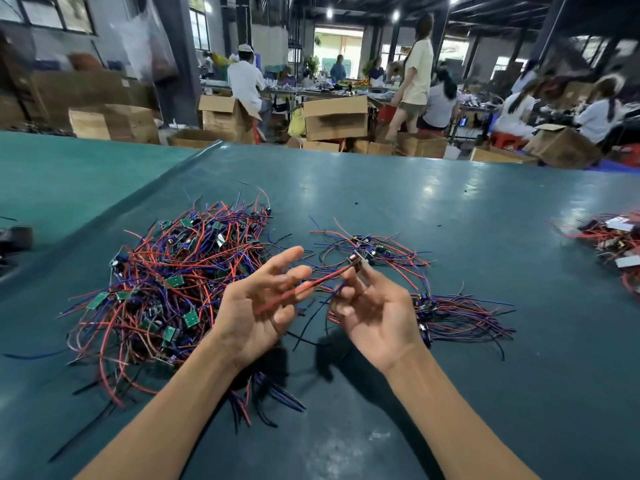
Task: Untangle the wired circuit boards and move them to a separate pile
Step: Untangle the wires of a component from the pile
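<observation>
A big tangled heap of small green circuit boards with red, blue and black wires [166, 285] lies on the dark green table [467, 209], left of centre. A smaller, looser pile of wired boards [446, 310] lies to the right. Between them, above the table, my right hand [375, 311] pinches one small circuit board [356, 260] at its fingertips. That board's red wire [311, 284] runs leftward across the spread, relaxed fingers of my left hand [263, 303], palm up. Its blue and black wires hang down between my hands.
Another heap of red-wired parts [613, 244] sits at the table's right edge. A dark object [15, 237] lies at the far left. Beyond the table's far edge stand cardboard boxes [336, 117] and several people at workbenches.
</observation>
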`<state>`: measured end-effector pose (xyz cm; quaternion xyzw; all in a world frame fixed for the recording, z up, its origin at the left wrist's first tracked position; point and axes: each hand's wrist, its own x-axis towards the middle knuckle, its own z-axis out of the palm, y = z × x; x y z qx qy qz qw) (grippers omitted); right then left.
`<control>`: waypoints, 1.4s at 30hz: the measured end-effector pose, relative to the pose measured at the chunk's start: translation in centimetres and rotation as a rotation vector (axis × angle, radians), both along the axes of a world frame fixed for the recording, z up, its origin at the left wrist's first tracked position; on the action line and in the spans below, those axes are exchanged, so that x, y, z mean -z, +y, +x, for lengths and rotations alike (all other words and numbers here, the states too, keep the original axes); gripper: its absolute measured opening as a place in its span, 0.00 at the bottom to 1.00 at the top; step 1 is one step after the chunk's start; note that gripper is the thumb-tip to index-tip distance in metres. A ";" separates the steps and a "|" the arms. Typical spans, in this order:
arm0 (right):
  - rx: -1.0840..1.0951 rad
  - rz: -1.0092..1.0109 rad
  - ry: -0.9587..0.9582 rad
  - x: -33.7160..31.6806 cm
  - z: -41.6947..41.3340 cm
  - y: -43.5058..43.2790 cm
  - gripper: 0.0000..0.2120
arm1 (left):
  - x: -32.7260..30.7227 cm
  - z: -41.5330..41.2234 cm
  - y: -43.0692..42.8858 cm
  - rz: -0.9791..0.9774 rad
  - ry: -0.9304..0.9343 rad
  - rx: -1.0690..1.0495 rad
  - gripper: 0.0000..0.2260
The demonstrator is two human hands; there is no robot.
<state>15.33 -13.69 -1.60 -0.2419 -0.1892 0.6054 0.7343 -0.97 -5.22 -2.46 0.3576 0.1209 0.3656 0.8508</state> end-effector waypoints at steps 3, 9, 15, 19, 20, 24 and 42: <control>-0.028 -0.027 0.109 0.1 -0.4 0.2 0.10 | 0.2 0.2 -0.2 0.146 0.044 -0.088 0.18; -0.098 -0.067 -0.014 0.1 -0.7 0.0 0.08 | 1.0 1.1 -0.9 0.420 0.206 -0.224 0.19; -0.058 -0.112 -0.274 0.0 -0.9 -0.2 0.04 | 1.2 1.1 -1.3 0.581 0.251 -0.305 0.16; -0.009 -0.109 -0.521 0.9 -1.7 -0.1 0.05 | 1.4 1.1 -1.2 0.628 0.276 -0.339 0.12; -0.016 -0.101 -0.555 1.2 -2.0 -0.1 0.05 | 1.4 1.0 -1.2 0.629 0.310 -0.352 0.10; -0.090 -0.084 -0.622 1.2 -2.5 -0.3 0.01 | 1.3 1.0 -0.9 0.505 0.353 -0.357 0.15; 0.023 -0.061 -0.803 1.5 -2.7 -0.2 0.12 | 1.2 1.0 -0.4 0.323 0.292 -0.129 0.15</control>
